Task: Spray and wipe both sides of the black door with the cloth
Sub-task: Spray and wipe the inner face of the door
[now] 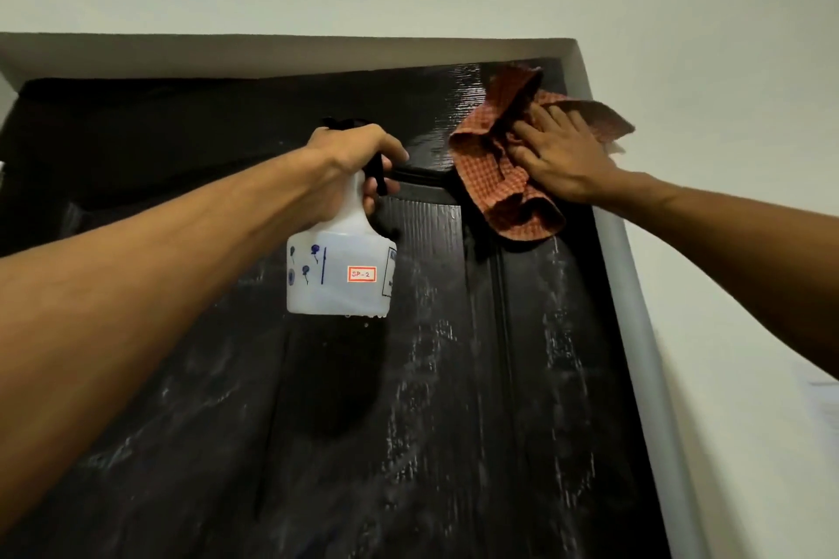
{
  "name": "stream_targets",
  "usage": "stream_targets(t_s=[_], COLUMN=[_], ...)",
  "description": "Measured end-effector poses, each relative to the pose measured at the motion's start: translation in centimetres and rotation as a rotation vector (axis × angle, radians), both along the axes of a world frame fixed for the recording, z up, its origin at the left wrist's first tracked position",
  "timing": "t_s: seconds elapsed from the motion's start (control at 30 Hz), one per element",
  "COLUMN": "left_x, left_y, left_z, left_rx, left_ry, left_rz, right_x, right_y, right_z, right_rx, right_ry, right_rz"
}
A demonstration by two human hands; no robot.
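Observation:
The black door point(454, 377) fills the lower middle of the view, streaked with wet whitish spray marks. My left hand point(349, 168) grips the neck and black trigger of a white spray bottle point(338, 272) labelled "SP-2", held up in front of the door's upper panel. My right hand point(560, 154) presses a red checked cloth point(495, 168) flat against the door's top right corner, fingers spread over the bunched fabric. Part of the cloth hangs below my palm and part sticks out past the door's right edge.
A white wall point(726, 59) surrounds the doorway, with a white lintel recess point(272, 54) just above the door's top edge. A grey door frame strip point(644, 331) runs down the right side. A pale paper point(821, 395) hangs on the wall at the right edge.

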State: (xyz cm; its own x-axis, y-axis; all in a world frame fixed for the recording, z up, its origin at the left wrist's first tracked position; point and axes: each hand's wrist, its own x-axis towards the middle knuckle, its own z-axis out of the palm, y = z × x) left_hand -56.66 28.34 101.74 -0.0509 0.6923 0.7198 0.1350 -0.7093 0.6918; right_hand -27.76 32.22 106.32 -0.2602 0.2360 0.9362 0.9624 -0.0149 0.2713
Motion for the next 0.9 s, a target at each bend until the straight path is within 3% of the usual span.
stream_targets(t_s=[0.2,0.3,0.47,0.67,0.73,0.83,0.9], left_x=[2.0,2.7,3.4,1.7,0.9,0.0,-0.6], left_y=[-1.0,-0.8,-1.1,-0.8,-0.6,-0.1,0.3], left_z=[-2.1,-3.8,-5.3,-9.0,-9.7,-10.4,-10.9], left_rx=[-0.015,-0.036,-0.064,-0.112,-0.129,-0.152,-0.153], left_ry=[0.016,0.019,0.017,-0.015,-0.004,0.019,0.000], left_rz=[-0.019,-0.021,-0.062,-0.085,-0.073,-0.056,-0.054], right_x=[0.8,2.2,3.1,2.6,2.8,1.5,-0.9], right_y=[0.4,0.4,1.7,2.2,2.3,1.9,2.2], right_z=[-10.8,-9.6,-8.3,-20.2,-18.1,-13.2,-13.8], right_rx=[-0.098,-0.184,0.009,-0.035,-0.011,0.056,0.114], right_ry=[-0.400,-0.350,-0.104,-0.628,-0.522,-0.143,-0.124], right_rz=[0.074,0.060,0.045,0.124,0.145,0.097,0.054])
